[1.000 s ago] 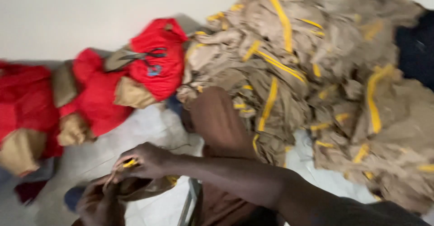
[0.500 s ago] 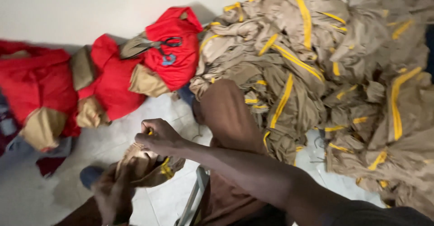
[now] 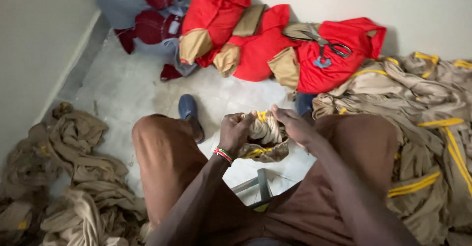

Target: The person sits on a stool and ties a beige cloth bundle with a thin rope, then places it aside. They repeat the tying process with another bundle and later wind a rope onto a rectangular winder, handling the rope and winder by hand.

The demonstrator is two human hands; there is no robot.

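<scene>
- A small khaki garment with yellow trim point(image 3: 263, 137) sits bunched between the person's two hands, held up over the gap between the knees, above the pale floor point(image 3: 132, 91).
- The left hand point(image 3: 235, 130) closes around the garment's left side, fingers curled over the top of the bundle, knuckles facing up; a beaded bracelet point(image 3: 223, 154) rings the wrist.
- The right hand point(image 3: 292, 124) grips the right side, fingers pinched on the fabric's edge near the yellow trim, wrist bent slightly inward.
- Both forearms run up from the bottom of the view and meet at the bundle; the left comes in steeply, the right slants in from the lower right.
- The person sits with knees spread, in brown trousers point(image 3: 169, 162); a metal stool frame point(image 3: 255, 187) shows between the legs.
- A blue slipper point(image 3: 189, 113) lies on the floor just beyond the left knee.
- To the right, a large heap of khaki garments with yellow stripes point(image 3: 432, 128) spreads against the right leg.
- At lower left, a second pile of crumpled khaki cloth point(image 3: 69, 177) lies by the wall.
- Farther back, red garments with khaki patches point(image 3: 275, 49) lie along the wall, with scissors point(image 3: 327, 44) resting on the rightmost one.
- Dark red and grey clothing point(image 3: 142, 10) lies at the top left.
</scene>
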